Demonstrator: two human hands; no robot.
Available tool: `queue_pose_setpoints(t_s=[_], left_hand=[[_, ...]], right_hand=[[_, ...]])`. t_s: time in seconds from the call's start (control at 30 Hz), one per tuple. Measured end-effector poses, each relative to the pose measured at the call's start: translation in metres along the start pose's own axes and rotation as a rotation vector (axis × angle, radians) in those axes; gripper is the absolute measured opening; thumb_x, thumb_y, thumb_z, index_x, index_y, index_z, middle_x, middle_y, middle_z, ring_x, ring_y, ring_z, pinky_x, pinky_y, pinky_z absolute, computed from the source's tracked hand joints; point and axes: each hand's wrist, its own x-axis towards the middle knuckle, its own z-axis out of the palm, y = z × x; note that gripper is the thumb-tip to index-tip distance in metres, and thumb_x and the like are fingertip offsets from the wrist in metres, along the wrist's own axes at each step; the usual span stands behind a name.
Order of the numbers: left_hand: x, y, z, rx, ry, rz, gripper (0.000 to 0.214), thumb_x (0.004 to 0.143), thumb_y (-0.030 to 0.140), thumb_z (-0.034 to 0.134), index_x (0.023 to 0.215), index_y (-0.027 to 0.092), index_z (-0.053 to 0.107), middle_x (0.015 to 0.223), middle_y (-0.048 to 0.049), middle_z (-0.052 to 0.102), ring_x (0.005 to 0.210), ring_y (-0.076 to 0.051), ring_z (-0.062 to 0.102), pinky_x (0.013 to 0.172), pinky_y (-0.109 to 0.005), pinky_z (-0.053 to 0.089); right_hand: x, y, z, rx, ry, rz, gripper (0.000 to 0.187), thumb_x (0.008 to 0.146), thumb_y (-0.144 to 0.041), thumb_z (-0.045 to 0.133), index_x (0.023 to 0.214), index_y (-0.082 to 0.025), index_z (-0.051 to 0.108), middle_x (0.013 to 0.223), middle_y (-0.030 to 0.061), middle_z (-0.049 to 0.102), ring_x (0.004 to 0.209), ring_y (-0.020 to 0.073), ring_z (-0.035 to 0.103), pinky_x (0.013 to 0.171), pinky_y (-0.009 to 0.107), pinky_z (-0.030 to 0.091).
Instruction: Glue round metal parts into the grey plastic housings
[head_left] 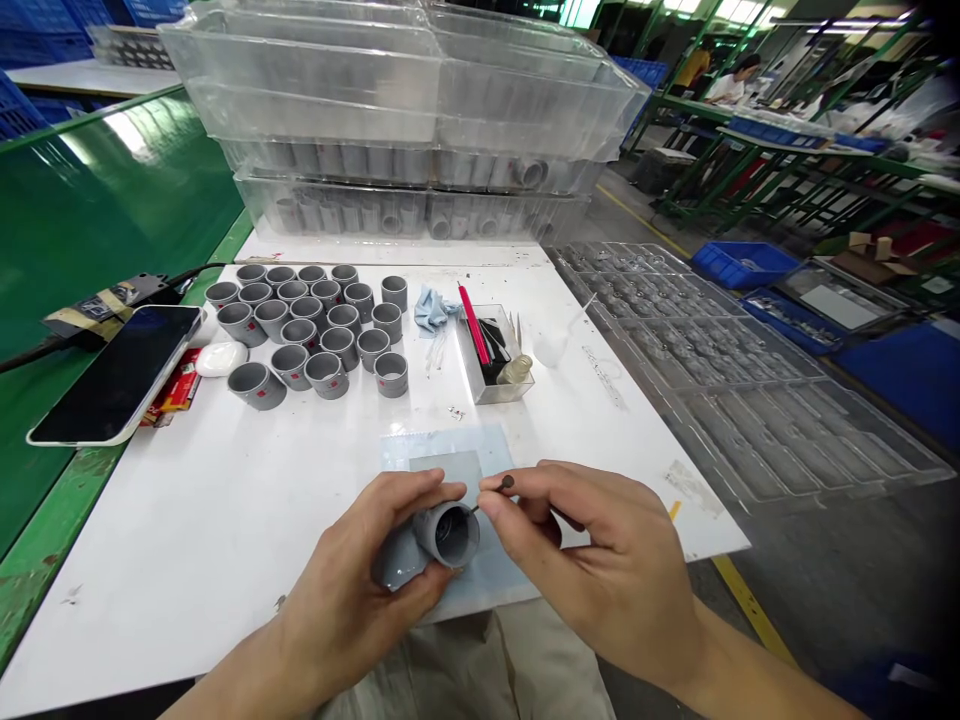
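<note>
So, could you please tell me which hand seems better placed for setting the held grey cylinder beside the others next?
Probably the left hand: it holds the grey cylinder and is nearer the grouped cylinders, while the right hand pinches a thin dark tool.

The left hand point(356, 575) gripped a grey cylinder point(448, 540) over a pale blue sheet point(496, 452), its open end facing the camera. The right hand point(600, 565) pinched a thin dark tool point(507, 483) — its tip close to the cylinder's rim. Farther back on the white worktop point(187, 540) stood many similar cylinders point(299, 338), with a clear box point(501, 393) to their right — and stacked clear bins point(315, 85) behind.
</note>
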Motion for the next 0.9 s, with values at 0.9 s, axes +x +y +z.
queue_pose_setpoints(t_s=[0.9], left_hand=[[0.003, 0.003, 0.0, 0.051, 0.01, 0.022, 0.066, 0.091, 0.014, 0.067, 0.142, 0.048, 0.041, 0.128, 0.0051, 0.073, 0.121, -0.016, 0.069, 0.101, -0.027, 0.058]], right_hand=[[0.069, 0.066, -0.035, -0.274, 0.437, 0.059, 0.018, 0.09, -0.036, 0.073, 0.086, -0.019, 0.076, 0.056, -0.0057, 0.053, 0.05, 0.0095, 0.046, 0.052, 0.025, 0.039]])
